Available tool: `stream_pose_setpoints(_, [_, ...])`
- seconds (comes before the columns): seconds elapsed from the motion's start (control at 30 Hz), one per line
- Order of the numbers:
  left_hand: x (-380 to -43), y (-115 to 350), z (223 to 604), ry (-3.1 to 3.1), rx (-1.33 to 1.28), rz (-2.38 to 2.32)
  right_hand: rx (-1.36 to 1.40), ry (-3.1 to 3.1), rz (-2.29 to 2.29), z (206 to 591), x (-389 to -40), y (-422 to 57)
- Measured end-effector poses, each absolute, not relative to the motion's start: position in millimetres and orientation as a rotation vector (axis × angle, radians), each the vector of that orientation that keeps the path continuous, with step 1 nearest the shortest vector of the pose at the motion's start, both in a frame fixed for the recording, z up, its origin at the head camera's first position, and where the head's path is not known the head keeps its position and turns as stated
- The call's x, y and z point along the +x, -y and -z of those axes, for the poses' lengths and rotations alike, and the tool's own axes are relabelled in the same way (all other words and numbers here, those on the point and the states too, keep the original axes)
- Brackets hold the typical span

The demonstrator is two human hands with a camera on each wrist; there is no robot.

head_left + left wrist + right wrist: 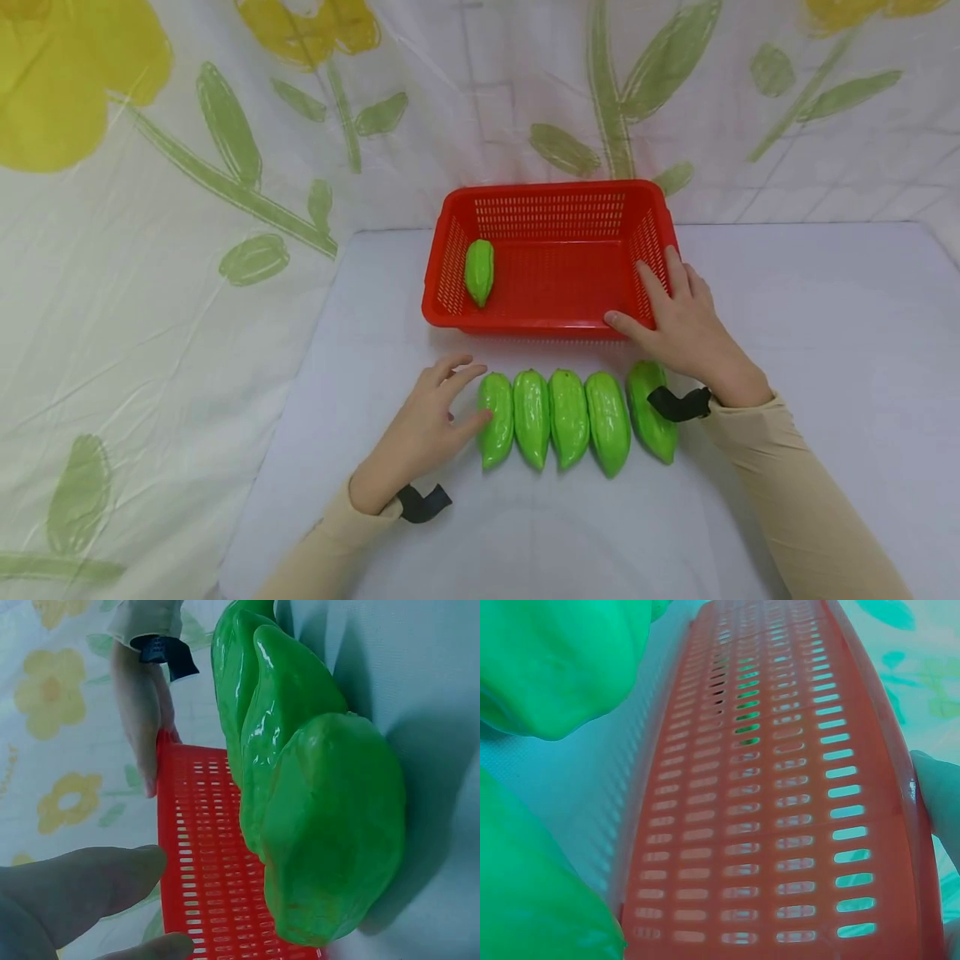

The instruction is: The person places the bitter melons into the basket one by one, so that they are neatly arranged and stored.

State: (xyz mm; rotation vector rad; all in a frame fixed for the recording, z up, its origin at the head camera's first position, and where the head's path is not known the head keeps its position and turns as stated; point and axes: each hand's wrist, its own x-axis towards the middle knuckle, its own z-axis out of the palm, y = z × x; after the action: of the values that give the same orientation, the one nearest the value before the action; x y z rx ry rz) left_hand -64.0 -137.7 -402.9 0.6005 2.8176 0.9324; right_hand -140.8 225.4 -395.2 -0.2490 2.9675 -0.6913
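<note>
Several glossy green ridged fruits, shaped like star fruit, lie in a row on the table. My left hand (pixel 427 417) is beside the leftmost star fruit (pixel 496 421), fingers parted, with the thumb tip overlapping it in the head view. My right hand (pixel 681 321) spreads over the front right corner of the red basket (pixel 540 323), its thumb at the front rim. Below the right wrist, the rightmost star fruit (pixel 651 408) is partly hidden by a black strap. Another star fruit (pixel 480 272) lies inside the basket at its left end.
The perforated basket stands at the back of the white table (pixel 360 308), behind the row. A curtain with printed flowers (pixel 480 100) hangs behind the table and down its left side.
</note>
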Motion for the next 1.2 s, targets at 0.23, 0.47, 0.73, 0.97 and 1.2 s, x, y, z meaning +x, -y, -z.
stream_pose_setpoints(0.23, [-60.7,134.3,412.0,-2.811,0.589,-0.964,-0.25,-2.973,0.686,394.6,-140.8,-225.6])
stream_pose_setpoints(0.47, [-60.1,130.4,420.9,-2.793,0.566,-0.92,-0.25,-2.977,0.685,395.3,-140.5,-226.6])
stream_pose_setpoints(0.73, [-58.4,126.5,427.4,-2.796,0.598,-0.922,-0.262,-2.995,0.686,395.4,-141.2,-225.8])
stream_pose_setpoints(0.97, [-58.1,122.3,432.1,-2.784,0.574,-0.904,-0.266,-3.004,0.685,396.8,-142.0,-225.2])
stream_pose_setpoints(1.2, [-55.8,118.8,436.2,-2.76,0.561,-0.932,-0.256,-2.991,0.694,397.2,-140.8,-224.7])
